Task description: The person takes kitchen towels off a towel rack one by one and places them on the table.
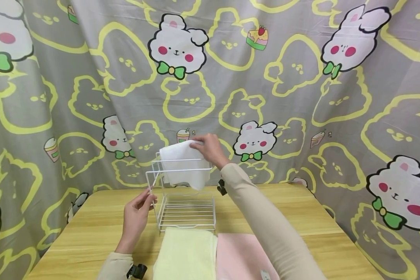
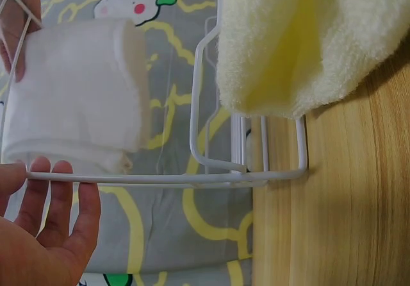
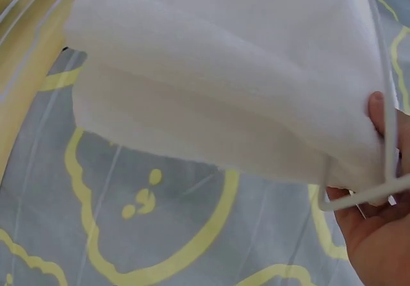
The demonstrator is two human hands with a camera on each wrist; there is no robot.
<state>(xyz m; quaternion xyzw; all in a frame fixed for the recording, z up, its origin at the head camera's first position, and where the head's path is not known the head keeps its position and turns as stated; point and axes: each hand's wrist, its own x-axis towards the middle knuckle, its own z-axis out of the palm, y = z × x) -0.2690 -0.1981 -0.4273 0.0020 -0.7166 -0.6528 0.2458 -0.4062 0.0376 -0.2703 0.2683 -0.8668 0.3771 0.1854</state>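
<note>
A white towel (image 1: 178,153) hangs folded over a rear bar at the top of a white wire rack (image 1: 178,170). My right hand (image 1: 212,149) grips the towel by its upper right corner; in the right wrist view, that hand's thumb and fingers close on its edge beside the wire. With my left hand (image 1: 136,213) I hold the rack's left upright. The left wrist view shows the left thumb and fingertips (image 2: 90,193) on that wire. Several slats form the rack's low base tray, which stands on the table.
In front of the rack, a pale yellow towel (image 1: 185,252) lies on the wooden table (image 1: 91,221). Beside it on the right is a pink towel (image 1: 241,252), partly covered by my right sleeve. A grey curtain (image 1: 227,105) with cartoon prints hangs behind and around the table.
</note>
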